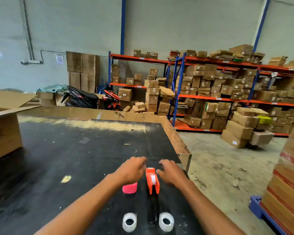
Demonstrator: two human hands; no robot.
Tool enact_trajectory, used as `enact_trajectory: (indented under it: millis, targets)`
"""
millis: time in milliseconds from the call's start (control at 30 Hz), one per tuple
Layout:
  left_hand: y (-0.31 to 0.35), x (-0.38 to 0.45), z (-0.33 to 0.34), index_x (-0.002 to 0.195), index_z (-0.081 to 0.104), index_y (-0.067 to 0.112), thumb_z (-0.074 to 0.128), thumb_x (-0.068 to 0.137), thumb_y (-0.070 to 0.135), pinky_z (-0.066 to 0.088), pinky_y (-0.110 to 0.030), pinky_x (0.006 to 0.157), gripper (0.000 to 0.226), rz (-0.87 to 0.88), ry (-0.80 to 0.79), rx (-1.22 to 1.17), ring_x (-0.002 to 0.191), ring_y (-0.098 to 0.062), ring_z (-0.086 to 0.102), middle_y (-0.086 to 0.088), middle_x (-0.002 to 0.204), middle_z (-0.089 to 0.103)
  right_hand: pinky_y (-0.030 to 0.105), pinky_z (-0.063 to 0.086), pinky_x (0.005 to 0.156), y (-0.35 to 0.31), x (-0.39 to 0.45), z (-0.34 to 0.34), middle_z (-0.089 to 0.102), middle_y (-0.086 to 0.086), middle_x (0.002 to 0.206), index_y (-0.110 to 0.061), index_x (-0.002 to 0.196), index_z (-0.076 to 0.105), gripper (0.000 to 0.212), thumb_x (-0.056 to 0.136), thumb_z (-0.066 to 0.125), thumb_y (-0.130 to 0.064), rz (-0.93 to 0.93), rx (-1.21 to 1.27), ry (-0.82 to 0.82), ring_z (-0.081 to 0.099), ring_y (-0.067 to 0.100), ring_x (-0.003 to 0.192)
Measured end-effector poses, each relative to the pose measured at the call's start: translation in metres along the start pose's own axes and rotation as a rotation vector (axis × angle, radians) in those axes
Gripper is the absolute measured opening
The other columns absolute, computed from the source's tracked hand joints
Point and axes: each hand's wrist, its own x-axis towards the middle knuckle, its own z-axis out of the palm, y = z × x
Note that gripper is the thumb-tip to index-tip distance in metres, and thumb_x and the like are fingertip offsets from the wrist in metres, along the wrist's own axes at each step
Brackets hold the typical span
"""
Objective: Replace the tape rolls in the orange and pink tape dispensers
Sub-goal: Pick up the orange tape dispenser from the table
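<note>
An orange tape dispenser (152,180) stands on the black table (58,167) with a white roll showing in its top. Left of it, a pink tape dispenser (129,188) is mostly hidden under my left hand (131,169), which hovers over it with fingers curled. My right hand (170,172) is just right of the orange dispenser, fingers bent near its far end; contact with it cannot be told. Two clear tape rolls lie near the table's front edge, one on the left (129,222) and one on the right (166,221).
A large cardboard box (3,133) sits at the table's left. Flattened cardboard lines the far edge. Past the table's right edge (185,150) is concrete floor, shelving full of boxes (227,92), and stacked cartons on a blue pallet (288,184).
</note>
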Motion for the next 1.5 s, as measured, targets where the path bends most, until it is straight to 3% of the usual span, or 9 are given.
enact_trajectory:
  millis: [200,467,600,733,900,1033,1133,1333,1500]
  targets:
    - [0.014,0.012,0.061,0.104,0.060,-0.012,0.037,0.097,0.014,0.043,-0.044,0.093,0.035,-0.225,-0.217,-0.165,0.112,-0.043,0.056,-0.030,0.120,0.062,0.036,0.049,0.077,0.031,-0.007,0.055,0.066,0.019,0.109,-0.006,0.090,0.062,0.025,0.079,0.055,-0.028,0.137,0.151,-0.143,0.061,0.037,0.101]
    - [0.029,0.026,0.079,0.104,0.058,0.011,0.035,0.098,0.039,0.054,-0.047,0.089,0.037,-0.577,0.178,-0.922,0.094,-0.031,0.066,-0.016,0.101,0.069,0.031,0.050,0.069,0.032,-0.008,0.053,0.071,0.008,0.087,-0.012,0.084,0.072,0.013,0.080,0.060,-0.015,-0.040,0.466,0.064,0.066,0.021,0.075]
    - [0.027,0.020,0.074,0.107,0.046,0.025,0.030,0.100,0.029,0.046,-0.009,0.059,0.018,-0.406,0.359,-0.723,0.066,0.002,0.060,-0.002,0.084,0.065,0.010,0.050,0.061,0.026,-0.008,0.034,0.070,-0.013,0.076,-0.032,0.089,0.069,0.022,0.091,0.056,-0.014,-0.081,0.872,-0.040,0.064,-0.006,0.063]
    - [0.031,0.009,0.063,0.111,0.043,0.034,0.028,0.102,0.029,0.035,0.009,0.056,0.019,-0.240,0.344,-0.631,0.060,0.024,0.055,0.010,0.073,0.059,0.013,0.045,0.057,0.019,-0.002,0.026,0.070,0.003,0.081,-0.021,0.112,0.062,0.020,0.094,0.055,-0.025,-0.103,0.974,-0.040,0.061,0.000,0.064]
    - [0.024,0.001,0.049,0.116,0.045,0.030,0.026,0.100,0.033,0.054,-0.034,0.070,0.025,-0.265,0.339,-0.619,0.071,-0.019,0.067,-0.006,0.078,0.068,0.039,0.060,0.072,0.009,-0.003,0.031,0.073,0.021,0.092,-0.021,0.118,0.062,0.027,0.094,0.054,-0.031,-0.172,1.048,-0.066,0.073,0.024,0.081]
    - [0.025,0.003,0.042,0.111,0.047,0.021,0.028,0.099,0.034,0.044,-0.013,0.048,0.026,-0.313,0.386,-0.618,0.059,-0.008,0.061,0.001,0.069,0.064,0.019,0.058,0.066,-0.004,-0.001,0.032,0.077,-0.005,0.085,-0.024,0.112,0.066,0.021,0.096,0.052,-0.023,-0.237,1.130,-0.058,0.073,0.008,0.082]
    - [0.009,0.005,0.037,0.109,0.047,0.015,0.031,0.099,0.031,0.043,-0.030,0.052,0.025,-0.320,0.405,-0.528,0.058,-0.014,0.058,-0.007,0.083,0.068,0.017,0.056,0.055,-0.004,0.003,0.028,0.076,-0.008,0.073,-0.022,0.106,0.069,0.020,0.096,0.052,-0.023,-0.203,1.166,-0.023,0.070,0.005,0.068]
    - [-0.050,0.005,-0.011,0.116,0.045,0.021,0.034,0.097,0.032,0.053,-0.029,0.050,0.024,-0.546,0.366,-0.840,0.056,-0.022,0.060,-0.008,0.077,0.058,0.033,0.057,0.064,0.041,0.017,0.034,0.072,-0.010,0.056,-0.014,0.090,0.073,0.022,0.090,0.059,-0.032,0.072,0.713,-0.006,0.066,0.010,0.058]
    - [-0.024,0.001,-0.002,0.087,0.056,0.016,0.040,0.094,0.018,0.049,-0.031,0.061,0.017,-0.498,0.192,-1.128,0.069,-0.023,0.063,-0.005,0.073,0.056,0.036,0.048,0.085,0.008,0.017,0.083,0.067,0.011,0.113,-0.014,0.102,0.064,0.044,0.084,0.052,-0.053,0.189,0.107,-0.022,0.061,0.032,0.108]
